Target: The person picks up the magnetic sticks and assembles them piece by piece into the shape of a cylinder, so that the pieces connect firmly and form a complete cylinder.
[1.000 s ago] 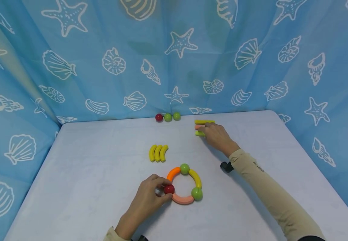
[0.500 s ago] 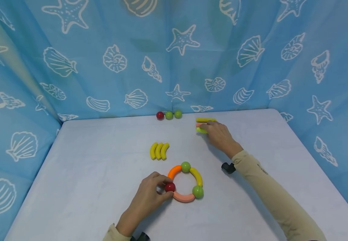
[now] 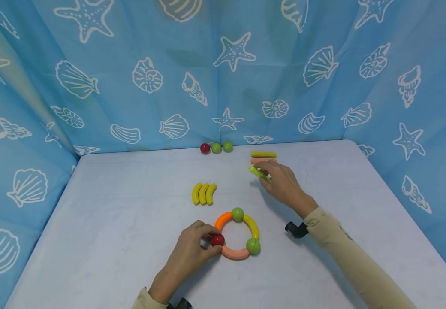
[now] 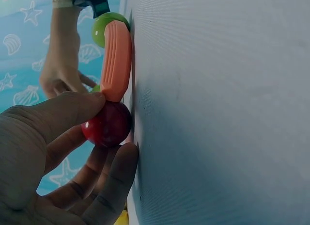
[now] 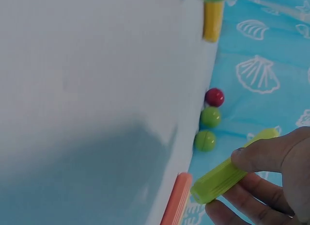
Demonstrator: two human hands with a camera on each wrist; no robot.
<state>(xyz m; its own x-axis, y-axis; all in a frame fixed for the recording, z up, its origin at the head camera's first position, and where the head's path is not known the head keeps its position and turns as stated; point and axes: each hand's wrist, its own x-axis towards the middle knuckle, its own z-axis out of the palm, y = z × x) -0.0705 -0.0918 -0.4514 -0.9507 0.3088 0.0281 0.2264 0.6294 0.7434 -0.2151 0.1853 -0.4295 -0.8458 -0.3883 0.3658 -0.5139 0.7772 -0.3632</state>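
Note:
In the head view, a ring of curved sticks and balls lies on the white table. It joins an orange arc (image 3: pixel 223 220), a yellow arc (image 3: pixel 251 226), a pink arc (image 3: pixel 235 253), two green balls (image 3: pixel 253 246) and a red ball (image 3: pixel 218 240). My left hand (image 3: pixel 191 246) holds the red ball between thumb and fingers; the left wrist view shows its thumb where that ball meets the pink arc. Farther back, my right hand (image 3: pixel 282 182) pinches a lime-green stick (image 5: pixel 227 176), tilted and raised off the table.
Beyond the right hand lie a yellow stick (image 3: pixel 263 154) and a pink stick (image 3: pixel 257 161). A loose red ball (image 3: pixel 205 148) and two green balls (image 3: pixel 222 147) line the back edge. Three yellow arcs (image 3: pixel 204 194) sit behind the ring. A blue shell-patterned curtain (image 3: pixel 192 64) surrounds the table.
My right hand has picked the lime-green stick out of the row beside the pink one and drawn it slightly nearer. The left hand and the ring have stayed in place.

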